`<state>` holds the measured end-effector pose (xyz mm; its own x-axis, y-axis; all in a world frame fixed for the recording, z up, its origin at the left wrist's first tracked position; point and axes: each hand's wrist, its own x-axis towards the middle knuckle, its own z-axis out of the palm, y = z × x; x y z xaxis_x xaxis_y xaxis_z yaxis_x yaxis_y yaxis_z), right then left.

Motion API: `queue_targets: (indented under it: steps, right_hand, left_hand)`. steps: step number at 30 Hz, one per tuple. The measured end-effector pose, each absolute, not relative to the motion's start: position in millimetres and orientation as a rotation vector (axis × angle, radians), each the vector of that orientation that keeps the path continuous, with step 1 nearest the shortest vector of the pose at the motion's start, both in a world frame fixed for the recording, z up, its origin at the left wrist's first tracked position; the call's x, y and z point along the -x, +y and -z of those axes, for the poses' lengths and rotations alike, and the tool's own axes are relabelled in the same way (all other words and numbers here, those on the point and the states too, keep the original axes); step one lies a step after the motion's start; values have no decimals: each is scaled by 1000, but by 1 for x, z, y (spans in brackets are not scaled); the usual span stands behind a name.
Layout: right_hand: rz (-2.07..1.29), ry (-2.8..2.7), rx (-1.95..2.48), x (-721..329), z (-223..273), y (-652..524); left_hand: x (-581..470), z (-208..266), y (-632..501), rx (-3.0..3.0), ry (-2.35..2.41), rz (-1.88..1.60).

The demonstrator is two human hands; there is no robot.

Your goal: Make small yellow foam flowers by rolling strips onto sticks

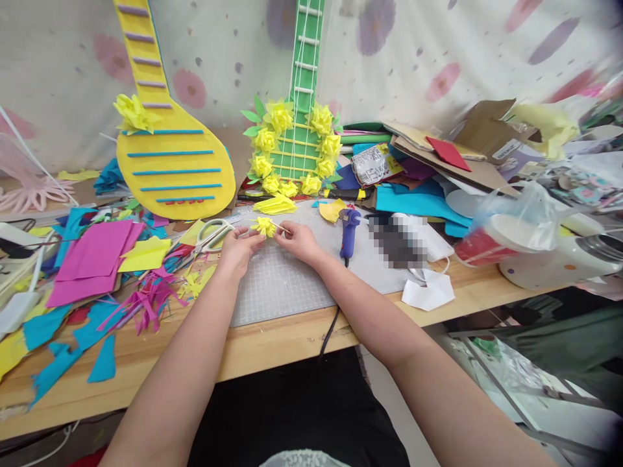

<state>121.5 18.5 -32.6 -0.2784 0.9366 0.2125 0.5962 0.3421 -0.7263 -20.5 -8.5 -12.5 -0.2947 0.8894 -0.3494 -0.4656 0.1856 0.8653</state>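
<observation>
A small yellow paper flower [264,226] is held just above the grey cutting mat [277,292]. My left hand [241,248] is closed, its fingertips gripping the flower from the left. Pinched in my right hand [298,242] is a thin wooden stick [283,229], its tip reaching the flower's right side. Behind my hands stands a green paper guitar [305,97] ringed with yellow flowers and green leaves. Yellow folded paper [275,205] lies at its foot. Scissors [214,235] rest left of my left hand, and a blue glue gun [349,232] stands on the mat at right.
A yellow cardboard instrument [175,168] leans at the back left. Magenta paper [95,259] and blue scraps [102,321] cover the table's left side. At right are a white face mask [428,290], a bagged cup [506,237] and stacked cardboard [448,152]. A black cord [329,334] hangs over the front edge.
</observation>
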Motion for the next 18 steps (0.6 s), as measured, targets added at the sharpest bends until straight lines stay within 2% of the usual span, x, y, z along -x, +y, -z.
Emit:
queue_targets:
  steps: [8,18]
  right_hand:
    - [-654,-2043,1309,-119,28,13]
    - [-600,-2137,1248,-117,29,11]
  left_hand:
    - [18,4,-9,-328,1039,-1432]
    - [-3,26,-7,-414,1284,-1655]
